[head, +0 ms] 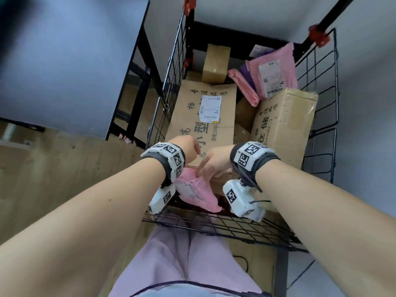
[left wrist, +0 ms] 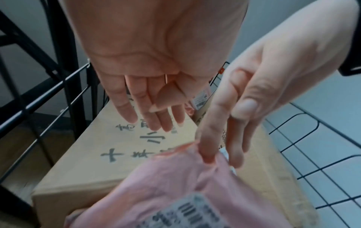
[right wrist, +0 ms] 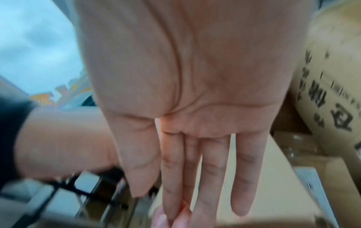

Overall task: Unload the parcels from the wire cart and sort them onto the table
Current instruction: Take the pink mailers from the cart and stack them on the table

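My right hand (head: 214, 162) has its grip pinched on the top edge of a pink mailer (head: 196, 192) at the near end of the wire cart (head: 214, 227); my left hand (head: 189, 150) hovers with straight, apart fingers over the long printed box (head: 203, 116), holding nothing. The visible tabletop (head: 64, 61) corner bears no parcels, so I judge the unloading barely begun. Another box (head: 282, 125), a small carton (head: 216, 63) and more pink mailers (head: 272, 71) remain in the cart.
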The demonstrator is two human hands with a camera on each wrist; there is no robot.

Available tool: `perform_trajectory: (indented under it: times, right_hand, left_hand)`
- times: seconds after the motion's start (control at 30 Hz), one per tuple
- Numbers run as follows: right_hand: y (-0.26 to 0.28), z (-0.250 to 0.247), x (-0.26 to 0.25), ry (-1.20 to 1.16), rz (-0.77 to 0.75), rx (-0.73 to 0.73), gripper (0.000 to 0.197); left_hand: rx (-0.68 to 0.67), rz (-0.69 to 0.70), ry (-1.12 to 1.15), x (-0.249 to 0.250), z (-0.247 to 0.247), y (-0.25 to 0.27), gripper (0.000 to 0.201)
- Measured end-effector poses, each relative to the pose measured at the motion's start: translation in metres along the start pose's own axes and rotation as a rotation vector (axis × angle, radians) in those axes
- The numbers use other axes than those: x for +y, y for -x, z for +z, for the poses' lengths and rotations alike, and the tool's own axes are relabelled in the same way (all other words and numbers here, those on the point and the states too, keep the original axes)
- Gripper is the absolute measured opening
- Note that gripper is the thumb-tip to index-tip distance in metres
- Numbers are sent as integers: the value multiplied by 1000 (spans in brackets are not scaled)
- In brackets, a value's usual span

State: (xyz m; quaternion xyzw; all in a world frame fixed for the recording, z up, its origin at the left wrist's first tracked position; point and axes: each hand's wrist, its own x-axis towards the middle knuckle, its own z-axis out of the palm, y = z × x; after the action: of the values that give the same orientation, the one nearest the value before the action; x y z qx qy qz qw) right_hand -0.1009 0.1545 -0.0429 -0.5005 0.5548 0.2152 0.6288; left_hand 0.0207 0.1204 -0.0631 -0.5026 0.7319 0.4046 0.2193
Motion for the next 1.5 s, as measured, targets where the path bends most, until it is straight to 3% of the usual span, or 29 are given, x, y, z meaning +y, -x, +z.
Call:
perform_trajectory:
  times: [0.23, 0.37, 0.43, 0.5, 0.6, 0.73, 0.87, 1.0, 1.13, 1.3, 1.5]
  right_hand:
    - [79, -44, -18, -111, -31, 210, 29]
    - [124, -64, -37, -112, -62, 347, 26]
    - [142, -69, -44, -72, -79, 462, 26]
    - [153, -76, -47, -81, -125, 640, 25]
    - [158, -84, -44, -269, -167, 904, 28]
    - [158, -93, -33, -320, -77, 1078, 50]
    - [157, -93, -34, -514, -126, 1004, 69]
    - [150, -86, -54, -572, -308, 833, 44]
    - [138, -84, -92, -691, -509, 799, 31]
    - [116, -76, -154, -708, -668, 701, 18]
    - [97, -45, -230, -647, -784, 621, 25]
  left_hand:
    - [2, 71, -106, 28, -31, 32, 30]
    - [111, 125, -117, 45, -62, 49, 23]
    - [197, 153, -64, 50, -76, 57, 13]
    - [283, 163, 23, 53, -88, 63, 15]
    - [382, 155, 147, 56, -105, 72, 9]
    - [479, 169, 396, 55, -128, 83, 24]
    - [538, 215, 697, 49, -152, 100, 29]
    - [625, 192, 863, 41, -169, 118, 31]
    - [747, 136, 871, 21, -181, 138, 26]
    - [962, 2, 910, -17, -189, 176, 39]
    - [1101, -132, 791, -84, -191, 215, 31]
